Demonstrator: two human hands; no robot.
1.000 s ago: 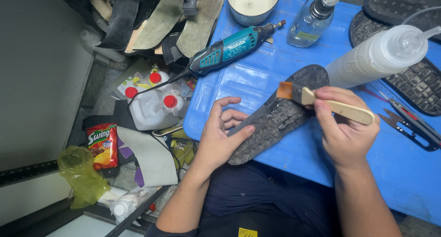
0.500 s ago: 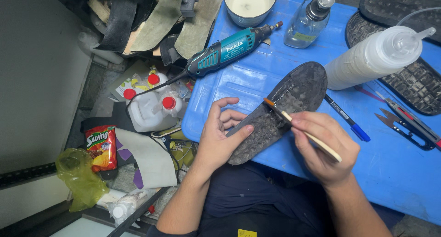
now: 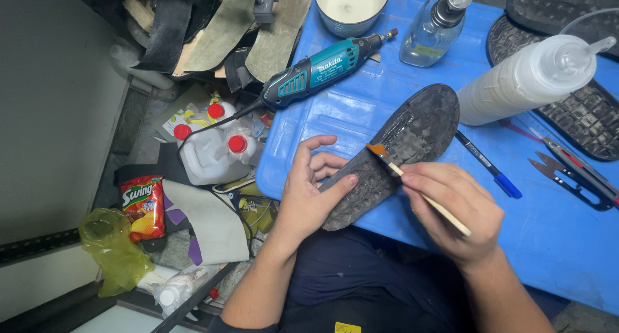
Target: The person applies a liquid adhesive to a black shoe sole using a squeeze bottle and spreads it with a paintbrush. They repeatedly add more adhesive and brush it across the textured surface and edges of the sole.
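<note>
1. Far left, on the floor beside the desk (image 3: 361, 120), lie a red snack bag (image 3: 142, 206), a yellow-green plastic bag (image 3: 116, 250) and white jugs with red caps (image 3: 209, 154)
2. A teal rotary tool (image 3: 319, 70) lies aslant on the blue desk, with a white-filled bowl (image 3: 351, 4) just behind it
3. The left hand (image 3: 306, 194) rests on the heel end of the black shoe sole (image 3: 396, 149), thumb and fingers loosely curled over its edge, pinning it to the desk
4. The sole lies tread-up at the desk's near edge, slanting up to the right
5. The right hand (image 3: 454, 210) is closed on a wooden-handled brush (image 3: 412, 185), whose orange-tipped bristles touch the middle of the sole
6. The step in hand looks like coating the tread with adhesive; the toe half already looks wet. By my reading the next stroke calls for a steady sole and brushing toward the uncoated heel under the left fingers
7. Further right stand a glass bottle (image 3: 435, 30) and a white squeeze bottle (image 3: 532, 78); a blue pen (image 3: 490, 165) and snips (image 3: 570, 175) lie near
</note>
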